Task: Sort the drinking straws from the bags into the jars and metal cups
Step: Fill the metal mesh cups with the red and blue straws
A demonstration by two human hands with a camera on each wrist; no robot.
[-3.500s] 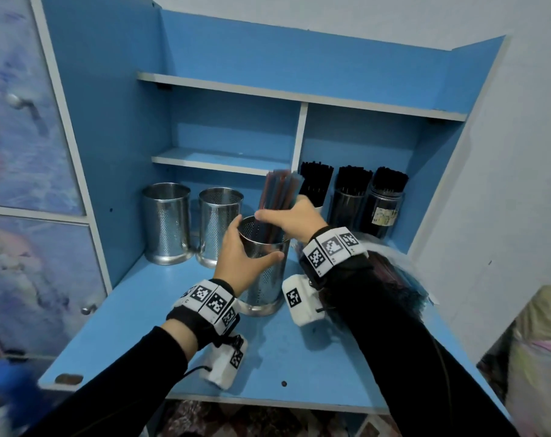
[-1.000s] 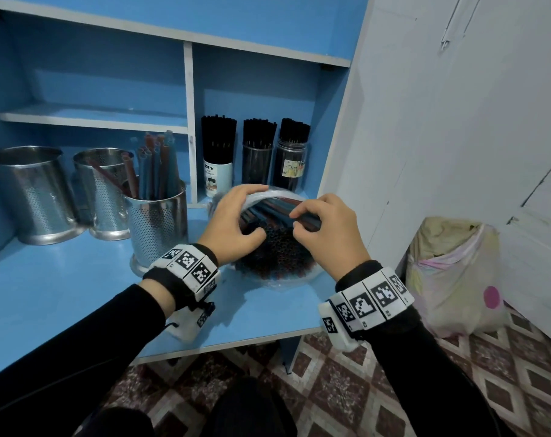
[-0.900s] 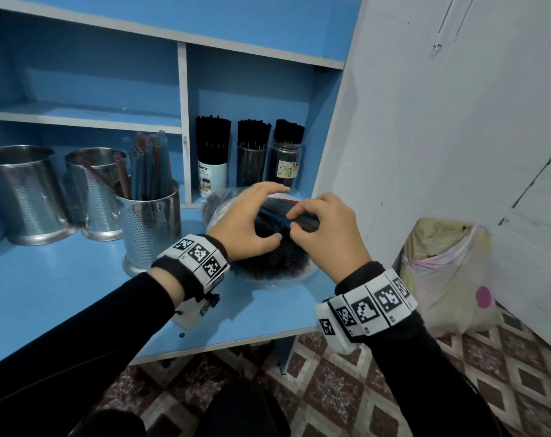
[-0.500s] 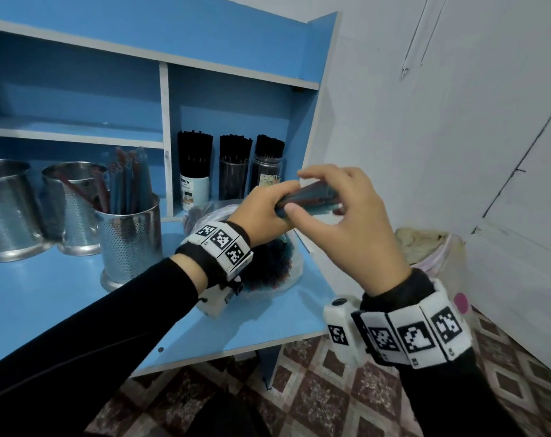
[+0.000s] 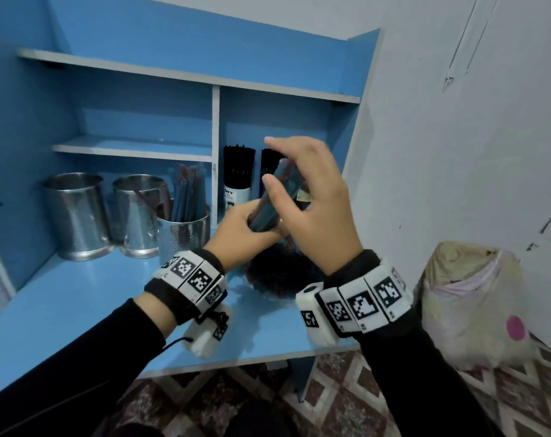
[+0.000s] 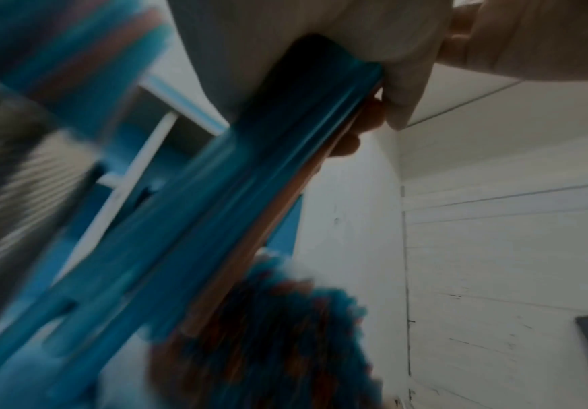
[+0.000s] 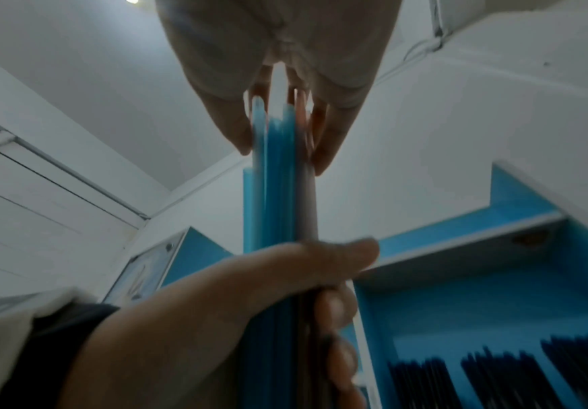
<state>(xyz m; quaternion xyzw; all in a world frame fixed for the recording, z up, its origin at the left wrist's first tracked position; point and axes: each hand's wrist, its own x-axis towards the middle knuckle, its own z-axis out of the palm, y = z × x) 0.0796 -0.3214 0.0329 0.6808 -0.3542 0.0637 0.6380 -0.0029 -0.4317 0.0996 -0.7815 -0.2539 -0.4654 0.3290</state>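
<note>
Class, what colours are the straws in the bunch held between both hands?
Mostly blue, with a few reddish-orange ones: the bunch of straws, clearest in the right wrist view.

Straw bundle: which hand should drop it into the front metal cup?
Left, probably. The left hand grips the straw bundle low and is nearer the front metal cup; the right hand only pinches its top.

The left hand [image 5: 242, 228] grips the lower end of a tilted bundle of blue and red plastic straws [image 5: 272, 200], while the right hand [image 5: 315, 203] pinches its upper end between thumb and fingertips.
</note>
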